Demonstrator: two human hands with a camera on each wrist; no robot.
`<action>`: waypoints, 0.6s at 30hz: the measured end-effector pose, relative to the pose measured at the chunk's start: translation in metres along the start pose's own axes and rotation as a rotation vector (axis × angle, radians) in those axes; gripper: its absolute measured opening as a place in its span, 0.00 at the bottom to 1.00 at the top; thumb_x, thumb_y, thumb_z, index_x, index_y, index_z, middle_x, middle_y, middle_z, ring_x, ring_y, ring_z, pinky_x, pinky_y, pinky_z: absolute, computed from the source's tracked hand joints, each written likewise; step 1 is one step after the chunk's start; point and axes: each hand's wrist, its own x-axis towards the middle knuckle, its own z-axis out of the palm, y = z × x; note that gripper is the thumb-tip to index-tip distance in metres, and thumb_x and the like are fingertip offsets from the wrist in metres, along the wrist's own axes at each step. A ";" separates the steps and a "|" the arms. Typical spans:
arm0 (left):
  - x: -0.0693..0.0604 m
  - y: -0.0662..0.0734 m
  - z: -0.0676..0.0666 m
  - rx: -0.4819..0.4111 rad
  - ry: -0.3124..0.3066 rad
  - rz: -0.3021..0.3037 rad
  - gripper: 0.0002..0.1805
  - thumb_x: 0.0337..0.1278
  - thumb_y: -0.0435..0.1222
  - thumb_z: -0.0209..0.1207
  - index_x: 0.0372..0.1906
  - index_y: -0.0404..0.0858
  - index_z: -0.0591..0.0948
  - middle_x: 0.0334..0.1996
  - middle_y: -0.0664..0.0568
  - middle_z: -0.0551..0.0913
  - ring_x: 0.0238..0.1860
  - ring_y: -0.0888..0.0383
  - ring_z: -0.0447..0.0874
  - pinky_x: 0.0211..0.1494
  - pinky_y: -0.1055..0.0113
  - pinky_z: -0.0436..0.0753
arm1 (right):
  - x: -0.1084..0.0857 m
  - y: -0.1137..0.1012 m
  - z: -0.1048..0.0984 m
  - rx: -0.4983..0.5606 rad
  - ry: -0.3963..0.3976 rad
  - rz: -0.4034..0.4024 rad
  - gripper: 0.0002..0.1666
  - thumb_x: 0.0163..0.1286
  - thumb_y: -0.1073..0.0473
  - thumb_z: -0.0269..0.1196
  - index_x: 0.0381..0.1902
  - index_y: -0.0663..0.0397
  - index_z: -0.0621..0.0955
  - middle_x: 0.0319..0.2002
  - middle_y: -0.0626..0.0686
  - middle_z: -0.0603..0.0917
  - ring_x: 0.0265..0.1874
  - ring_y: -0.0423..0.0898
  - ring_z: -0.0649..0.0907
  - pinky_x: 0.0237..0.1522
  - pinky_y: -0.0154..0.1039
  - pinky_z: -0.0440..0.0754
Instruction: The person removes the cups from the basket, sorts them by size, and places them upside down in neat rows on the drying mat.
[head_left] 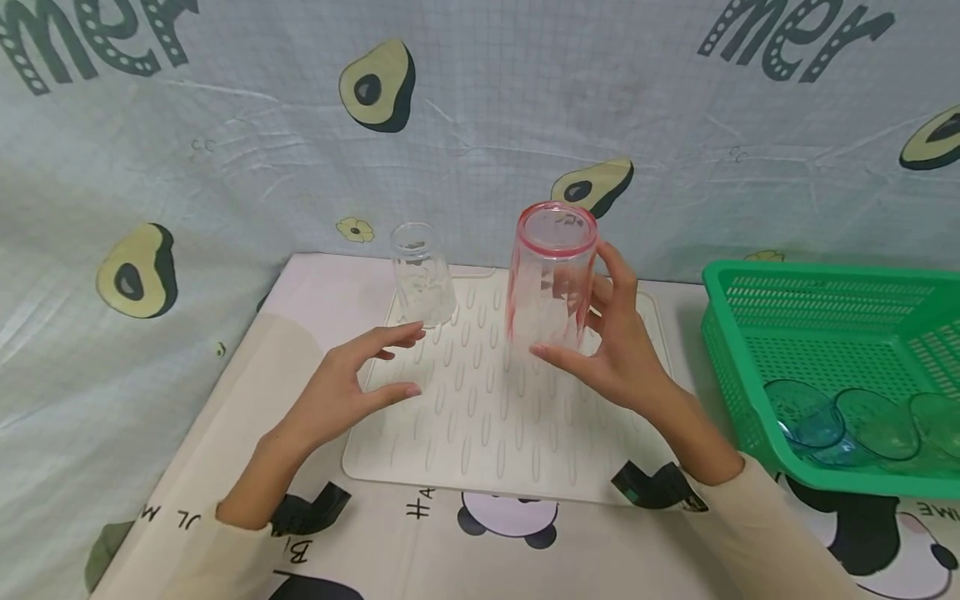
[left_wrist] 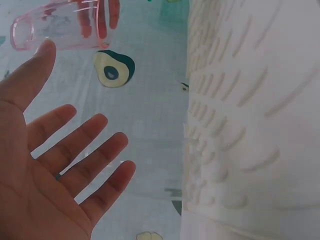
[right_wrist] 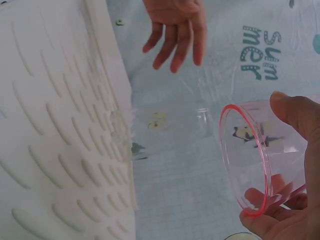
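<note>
My right hand [head_left: 626, 350] grips a pink-tinted glass [head_left: 551, 283] from its right side, base up, above the white ribbed mat [head_left: 480, 417]. In the right wrist view the pink glass [right_wrist: 250, 150] lies between thumb and fingers of that hand [right_wrist: 295, 215]. My left hand [head_left: 345, 383] hangs over the mat's left part, fingers spread and holding nothing; the left wrist view shows its palm [left_wrist: 60, 165] bare. Just beyond its fingertips a clear glass [head_left: 423, 279] stands upside down at the mat's back left corner.
At the right stands a green basket [head_left: 720, 358] with several glasses, bluish and greenish, in its near part. A patterned cloth with avocados [head_left: 480, 108] hangs behind the table. The printed table cover [head_left: 420, 550] shows in front of the mat.
</note>
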 end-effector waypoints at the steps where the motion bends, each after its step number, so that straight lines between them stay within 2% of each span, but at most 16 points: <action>1: -0.004 -0.003 -0.001 0.013 -0.008 -0.025 0.36 0.51 0.40 0.70 0.67 0.45 0.71 0.59 0.56 0.76 0.60 0.57 0.73 0.56 0.54 0.74 | 0.001 0.001 0.001 -0.003 0.010 0.007 0.72 0.43 0.71 0.77 0.73 0.51 0.41 0.59 0.58 0.72 0.57 0.51 0.75 0.55 0.47 0.77; 7: -0.026 -0.021 -0.010 0.073 -0.023 -0.123 0.36 0.48 0.42 0.71 0.65 0.45 0.73 0.62 0.53 0.73 0.64 0.52 0.68 0.61 0.49 0.71 | 0.008 0.010 0.004 0.014 0.068 0.024 0.71 0.45 0.71 0.76 0.73 0.50 0.40 0.57 0.58 0.73 0.56 0.50 0.75 0.55 0.50 0.76; 11: -0.035 -0.032 -0.013 0.106 -0.053 -0.154 0.37 0.47 0.43 0.71 0.66 0.47 0.72 0.64 0.52 0.72 0.66 0.50 0.65 0.64 0.48 0.66 | 0.011 0.018 0.009 0.018 0.095 0.027 0.70 0.46 0.70 0.76 0.73 0.48 0.41 0.58 0.58 0.72 0.56 0.50 0.75 0.55 0.51 0.76; 15: -0.040 -0.043 -0.013 0.129 -0.097 -0.175 0.38 0.47 0.45 0.71 0.66 0.45 0.72 0.65 0.50 0.71 0.68 0.47 0.62 0.65 0.45 0.64 | 0.012 0.026 0.016 0.005 0.118 0.020 0.69 0.46 0.70 0.76 0.73 0.50 0.42 0.59 0.59 0.71 0.57 0.51 0.75 0.57 0.50 0.74; 18: -0.045 -0.050 -0.012 0.139 -0.102 -0.186 0.38 0.47 0.45 0.71 0.66 0.43 0.72 0.66 0.49 0.70 0.69 0.45 0.59 0.65 0.44 0.63 | 0.015 0.031 0.020 0.006 0.132 0.009 0.68 0.47 0.70 0.76 0.73 0.50 0.43 0.59 0.60 0.71 0.57 0.51 0.75 0.58 0.48 0.73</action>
